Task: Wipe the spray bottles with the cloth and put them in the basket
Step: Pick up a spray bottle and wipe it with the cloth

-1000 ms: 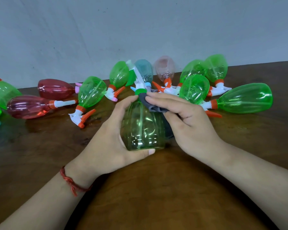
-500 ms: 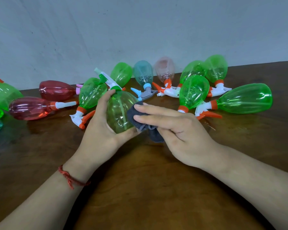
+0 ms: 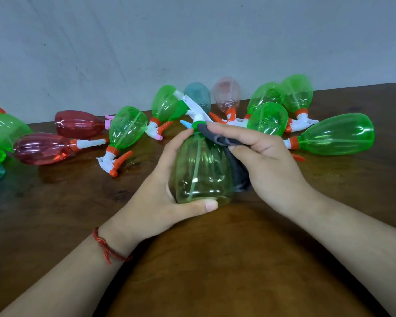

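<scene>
- While the left hand curls its fingers and thumb round the clear green plastic spray bottle, that bottle sits over the middle of the dark brown wooden table. Its neck points to 12 o'clock, and I cannot tell whether its base touches the wood.
- The right hand pinches a dark grey cloth between thumb and fingers, pressing it on the bottle's neck and 3 o'clock side.
- Two translucent red spray bottles lie on their sides at 9 to 10 o'clock.
- More green bottles, a pale blue one and a pale pink one lie from 11 to 1 o'clock by the grey wall.
- A large green bottle lies at 2 o'clock, just beside the right hand.
- A red cord bracelet circles the left wrist.
</scene>
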`<control>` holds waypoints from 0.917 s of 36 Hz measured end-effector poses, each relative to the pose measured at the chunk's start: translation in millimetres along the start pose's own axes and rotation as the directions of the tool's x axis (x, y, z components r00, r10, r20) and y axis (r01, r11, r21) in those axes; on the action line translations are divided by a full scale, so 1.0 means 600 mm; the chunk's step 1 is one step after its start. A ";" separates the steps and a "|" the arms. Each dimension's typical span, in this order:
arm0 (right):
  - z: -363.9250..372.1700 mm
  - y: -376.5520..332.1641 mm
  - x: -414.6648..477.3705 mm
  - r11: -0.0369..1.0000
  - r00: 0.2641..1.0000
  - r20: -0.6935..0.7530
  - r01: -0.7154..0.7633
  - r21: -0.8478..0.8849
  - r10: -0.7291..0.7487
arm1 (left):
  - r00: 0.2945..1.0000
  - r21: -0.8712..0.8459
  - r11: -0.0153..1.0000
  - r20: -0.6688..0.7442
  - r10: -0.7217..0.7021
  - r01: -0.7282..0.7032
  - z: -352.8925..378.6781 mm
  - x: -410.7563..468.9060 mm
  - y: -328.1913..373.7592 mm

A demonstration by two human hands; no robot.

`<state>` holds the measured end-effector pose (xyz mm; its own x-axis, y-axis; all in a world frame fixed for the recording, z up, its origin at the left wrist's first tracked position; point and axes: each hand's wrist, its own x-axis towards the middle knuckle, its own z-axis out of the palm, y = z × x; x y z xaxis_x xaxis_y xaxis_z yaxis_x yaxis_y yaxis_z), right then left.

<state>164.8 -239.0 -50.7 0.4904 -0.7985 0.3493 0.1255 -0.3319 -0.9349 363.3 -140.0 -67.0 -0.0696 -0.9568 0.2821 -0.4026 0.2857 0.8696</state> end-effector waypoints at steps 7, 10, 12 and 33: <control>0.003 0.013 -0.001 0.981 0.996 0.022 0.094 -0.169 -0.092 | 0.999 0.197 0.979 0.008 0.046 -0.047 -0.009 0.003 -0.001; 0.003 0.014 -0.004 0.948 0.982 0.060 0.186 -0.257 -0.177 | 0.998 0.212 0.976 -0.012 0.062 -0.058 -0.006 0.003 -0.003; 0.002 0.013 -0.005 0.920 0.971 0.094 0.237 -0.311 -0.218 | 0.997 0.198 0.979 -0.050 0.058 -0.047 -0.006 0.005 -0.003; 0.000 0.011 -0.008 0.880 0.950 0.177 0.305 -0.364 -0.257 | 0.991 0.159 0.987 -0.132 0.015 0.006 -0.015 0.006 -0.004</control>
<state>163.0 -237.5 -58.8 0.5861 -0.5848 0.5608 -0.0535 -0.7186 -0.6934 372.0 -143.3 -64.3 0.0454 -0.9371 0.3460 -0.5428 0.2676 0.7961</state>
